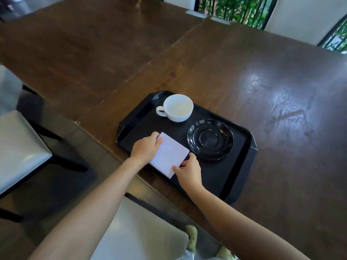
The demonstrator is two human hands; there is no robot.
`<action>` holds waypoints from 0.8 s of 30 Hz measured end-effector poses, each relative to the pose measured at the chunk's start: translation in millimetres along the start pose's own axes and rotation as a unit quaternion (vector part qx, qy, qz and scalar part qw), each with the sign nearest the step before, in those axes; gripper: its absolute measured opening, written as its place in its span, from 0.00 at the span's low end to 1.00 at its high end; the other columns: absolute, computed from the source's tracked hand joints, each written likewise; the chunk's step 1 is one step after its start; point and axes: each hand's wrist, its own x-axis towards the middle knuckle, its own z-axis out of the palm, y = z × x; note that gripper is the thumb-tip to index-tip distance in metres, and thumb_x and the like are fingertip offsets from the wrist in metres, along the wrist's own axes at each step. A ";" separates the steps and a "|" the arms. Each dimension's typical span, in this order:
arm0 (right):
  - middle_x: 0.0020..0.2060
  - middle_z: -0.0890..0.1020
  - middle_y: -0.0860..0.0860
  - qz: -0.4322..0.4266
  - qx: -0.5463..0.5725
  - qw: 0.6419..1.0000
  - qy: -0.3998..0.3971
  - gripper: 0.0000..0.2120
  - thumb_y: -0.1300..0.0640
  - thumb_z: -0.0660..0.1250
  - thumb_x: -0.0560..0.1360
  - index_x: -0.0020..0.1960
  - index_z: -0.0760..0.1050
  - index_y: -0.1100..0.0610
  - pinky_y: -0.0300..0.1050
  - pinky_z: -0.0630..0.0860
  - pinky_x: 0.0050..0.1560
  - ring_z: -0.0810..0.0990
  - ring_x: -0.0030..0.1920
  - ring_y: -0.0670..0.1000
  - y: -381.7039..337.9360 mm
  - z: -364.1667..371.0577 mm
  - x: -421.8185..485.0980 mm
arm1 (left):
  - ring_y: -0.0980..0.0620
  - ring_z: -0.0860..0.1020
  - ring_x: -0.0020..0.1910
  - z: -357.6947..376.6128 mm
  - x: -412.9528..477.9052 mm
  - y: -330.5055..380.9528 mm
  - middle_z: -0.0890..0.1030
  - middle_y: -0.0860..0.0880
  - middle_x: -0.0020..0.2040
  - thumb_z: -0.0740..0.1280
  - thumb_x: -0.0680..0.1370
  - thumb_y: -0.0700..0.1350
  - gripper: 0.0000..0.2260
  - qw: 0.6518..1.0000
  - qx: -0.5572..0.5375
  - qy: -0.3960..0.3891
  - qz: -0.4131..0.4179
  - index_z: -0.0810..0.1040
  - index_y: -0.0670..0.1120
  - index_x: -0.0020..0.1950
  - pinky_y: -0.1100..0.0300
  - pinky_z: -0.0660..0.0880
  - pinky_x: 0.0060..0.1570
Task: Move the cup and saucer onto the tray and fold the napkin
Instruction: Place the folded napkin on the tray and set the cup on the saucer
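Dark wooden table [244,76], black tray [242,177] near its edge. White cup [178,107] beside black saucer [210,139], apart. Folded napkin [169,154] pinched at opposite sides by left hand [145,147] and right hand [188,170].

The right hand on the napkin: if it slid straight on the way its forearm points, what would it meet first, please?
Probably the napkin itself, which the right hand already grips at its near edge; beyond that, likely the left hand, though depth is unclear.

Dark wooden table [206,59] in front of me, seam across the top, glare on its right side. Grey-cushioned chair [20,147] to my left. Green plants [232,10] behind the far window bars. Pale shoes [191,239] below.
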 end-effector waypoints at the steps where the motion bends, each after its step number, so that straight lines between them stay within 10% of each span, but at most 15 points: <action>1: 0.56 0.76 0.57 -0.008 -0.006 1.000 0.004 0.25 0.63 0.69 0.69 0.64 0.65 0.58 0.39 0.75 0.44 0.79 0.52 0.54 -0.6 -0.2 -0.6 | 0.47 0.77 0.38 0.9 0.8 0.8 0.79 0.48 0.40 0.51 0.81 0.53 0.13 1.000 0.007 0.004 0.003 0.69 0.47 0.51 0.55 0.67 0.33; 13: 0.58 0.68 0.54 -0.164 -0.325 0.931 -0.019 0.32 0.50 0.68 0.73 0.69 0.57 0.57 0.45 0.70 0.54 0.67 0.57 0.54 8.8 5.9 -14.7 | 0.50 0.78 0.44 9.0 -7.6 -4.6 0.77 0.45 0.54 0.54 0.80 0.52 0.17 0.996 0.070 0.044 0.041 0.66 0.46 0.67 0.56 0.76 0.38; 24: 0.62 0.68 0.55 -0.180 -0.385 0.905 -0.006 0.28 0.48 0.59 0.77 0.73 0.55 0.56 0.49 0.66 0.58 0.66 0.59 0.56 15.9 7.3 -15.8 | 0.51 0.75 0.45 7.9 -10.8 -5.9 0.73 0.45 0.54 0.52 0.81 0.50 0.17 0.993 0.107 0.036 0.039 0.65 0.46 0.68 0.59 0.70 0.35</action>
